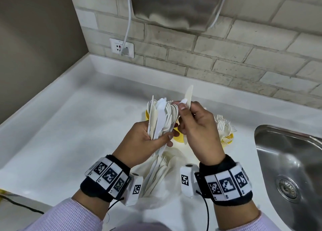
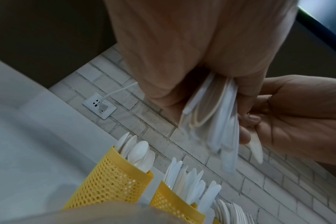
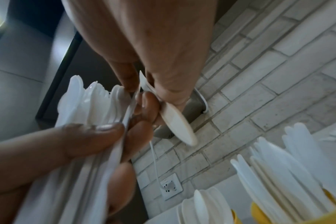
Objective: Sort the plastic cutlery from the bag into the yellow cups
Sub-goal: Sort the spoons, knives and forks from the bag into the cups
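Note:
My left hand (image 1: 156, 137) grips a mixed bundle of white plastic cutlery (image 1: 161, 116) upright above the counter; its handles (image 2: 217, 121) show under the palm. My right hand (image 1: 185, 108) pinches one cream knife (image 1: 188, 95) beside the bundle's top, blade up; the same knife (image 3: 179, 126) shows in the right wrist view. Behind the hands stand three yellow mesh cups: one with spoons (image 2: 113, 181), one with knives (image 2: 173, 203), and one with forks (image 1: 226, 137). The clear bag (image 1: 156, 180) lies below my hands with more cutlery in it.
A steel sink (image 1: 287, 161) is sunk into the white counter (image 1: 69, 135) at the right. A brick-tile wall with a socket (image 1: 122, 47) and plugged cable runs behind the cups. A steel wall unit (image 1: 174, 7) hangs above. A brown wall closes the left.

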`<state>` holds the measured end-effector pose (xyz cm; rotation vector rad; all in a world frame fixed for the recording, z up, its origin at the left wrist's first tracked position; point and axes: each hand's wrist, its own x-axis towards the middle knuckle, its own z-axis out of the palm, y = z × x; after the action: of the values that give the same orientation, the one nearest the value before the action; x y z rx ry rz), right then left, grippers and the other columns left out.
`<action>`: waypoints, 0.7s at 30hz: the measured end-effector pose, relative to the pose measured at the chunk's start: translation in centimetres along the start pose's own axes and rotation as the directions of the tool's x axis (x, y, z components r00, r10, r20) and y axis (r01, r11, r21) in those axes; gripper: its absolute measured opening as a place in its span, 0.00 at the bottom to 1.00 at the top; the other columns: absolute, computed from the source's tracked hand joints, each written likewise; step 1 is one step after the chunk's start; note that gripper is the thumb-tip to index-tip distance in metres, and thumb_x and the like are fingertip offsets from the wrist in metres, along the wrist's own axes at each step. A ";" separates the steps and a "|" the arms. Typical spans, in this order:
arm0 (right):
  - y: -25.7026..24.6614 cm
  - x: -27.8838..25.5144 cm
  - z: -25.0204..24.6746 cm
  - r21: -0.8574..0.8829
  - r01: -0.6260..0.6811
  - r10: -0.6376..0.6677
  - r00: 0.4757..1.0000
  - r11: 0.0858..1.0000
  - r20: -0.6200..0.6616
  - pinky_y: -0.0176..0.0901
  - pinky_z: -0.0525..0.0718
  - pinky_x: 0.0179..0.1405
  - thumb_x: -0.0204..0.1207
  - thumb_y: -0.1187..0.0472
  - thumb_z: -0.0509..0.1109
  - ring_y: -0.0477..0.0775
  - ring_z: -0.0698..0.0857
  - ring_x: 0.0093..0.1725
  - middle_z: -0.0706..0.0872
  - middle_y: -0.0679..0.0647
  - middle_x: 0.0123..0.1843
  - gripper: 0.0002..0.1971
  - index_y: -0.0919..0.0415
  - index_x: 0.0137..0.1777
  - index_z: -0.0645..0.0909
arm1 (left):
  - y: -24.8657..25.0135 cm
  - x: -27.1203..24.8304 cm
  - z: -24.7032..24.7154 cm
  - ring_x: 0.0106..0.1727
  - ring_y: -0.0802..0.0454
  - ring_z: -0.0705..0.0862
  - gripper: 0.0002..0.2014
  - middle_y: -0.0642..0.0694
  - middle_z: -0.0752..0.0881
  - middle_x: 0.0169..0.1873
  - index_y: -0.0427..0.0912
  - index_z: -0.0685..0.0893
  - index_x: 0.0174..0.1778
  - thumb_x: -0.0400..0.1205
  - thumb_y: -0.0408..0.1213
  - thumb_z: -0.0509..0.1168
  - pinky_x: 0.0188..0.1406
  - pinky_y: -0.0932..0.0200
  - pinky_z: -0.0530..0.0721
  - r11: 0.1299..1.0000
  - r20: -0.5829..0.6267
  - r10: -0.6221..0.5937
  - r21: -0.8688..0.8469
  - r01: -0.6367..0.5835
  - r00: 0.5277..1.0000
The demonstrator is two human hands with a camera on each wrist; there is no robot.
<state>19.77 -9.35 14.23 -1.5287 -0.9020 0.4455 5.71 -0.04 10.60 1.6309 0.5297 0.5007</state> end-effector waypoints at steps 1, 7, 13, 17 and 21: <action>-0.1 -0.1 0.1 0.010 -0.001 0.001 1.000 1.000 -0.018 0.34 0.79 0.31 0.89 0.56 0.66 0.42 0.80 0.31 0.78 0.53 0.38 0.12 0.58 0.55 0.90 | 0.0 0.0 0.0 0.47 0.44 0.95 0.08 0.45 0.95 0.50 0.39 0.91 0.58 0.85 0.35 0.72 0.53 0.46 0.92 1.000 0.004 0.001 -0.002 -0.001 1.000; -0.4 0.5 0.4 0.172 0.036 -0.012 0.990 0.985 -0.138 0.44 0.72 0.29 0.90 0.56 0.59 0.54 0.72 0.26 0.74 0.55 0.27 0.16 0.63 0.53 0.87 | 0.1 -0.2 -0.2 0.46 0.49 0.95 0.07 0.50 0.95 0.47 0.43 0.93 0.56 0.85 0.37 0.72 0.50 0.50 0.93 0.999 -0.019 -0.033 0.015 0.033 0.999; -0.4 0.7 0.2 0.124 -0.033 0.044 0.995 0.992 -0.089 0.45 0.77 0.34 0.88 0.52 0.63 0.52 0.77 0.31 0.77 0.55 0.32 0.13 0.58 0.54 0.86 | 0.2 -0.2 -0.3 0.44 0.51 0.94 0.06 0.50 0.95 0.45 0.46 0.93 0.53 0.85 0.39 0.72 0.50 0.52 0.92 0.998 -0.037 -0.017 0.066 0.020 0.999; 0.0 0.2 0.7 0.174 -0.072 0.081 0.996 0.982 -0.043 0.49 0.81 0.29 0.92 0.58 0.59 0.57 0.81 0.30 0.80 0.73 0.43 0.14 0.64 0.53 0.84 | 0.2 -0.3 -0.2 0.43 0.54 0.94 0.07 0.51 0.95 0.40 0.44 0.94 0.51 0.85 0.40 0.72 0.43 0.63 0.88 0.996 -0.024 -0.006 0.090 0.008 1.000; -0.3 0.3 0.3 0.329 -0.040 0.082 0.990 0.943 -0.115 0.54 0.85 0.40 0.92 0.57 0.57 0.62 0.84 0.38 0.84 0.64 0.40 0.17 0.64 0.49 0.82 | 0.4 -0.5 -0.1 0.42 0.50 0.94 0.06 0.48 0.95 0.40 0.45 0.94 0.50 0.85 0.39 0.72 0.49 0.49 0.91 0.997 -0.027 -0.021 0.080 0.023 0.999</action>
<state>19.66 -8.98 14.53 -1.2667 -0.6452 0.5091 5.29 -0.29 10.96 1.6951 0.5929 0.4907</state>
